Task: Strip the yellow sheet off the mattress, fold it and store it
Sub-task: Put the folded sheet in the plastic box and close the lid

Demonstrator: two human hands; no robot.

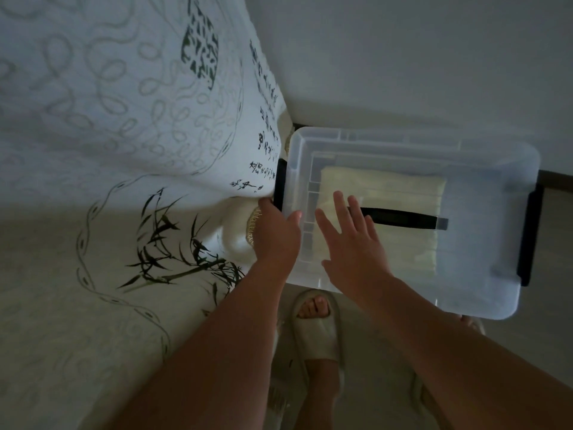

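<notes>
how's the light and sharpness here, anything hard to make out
Head view: dim, with a cool light patch on the upper mattress and shadow below; right hand slightly motion-blurred; the wide-angle lens bows the storage box lid; the folded yellow sheet shows only hazily through it.

Both bare forearms ran up from the bottom edge of the frame to the left hand [276, 231] and right hand [350, 240]. At lower centre, a pale, thick-soled slide sandal [319, 333] left the toes showing.
</notes>
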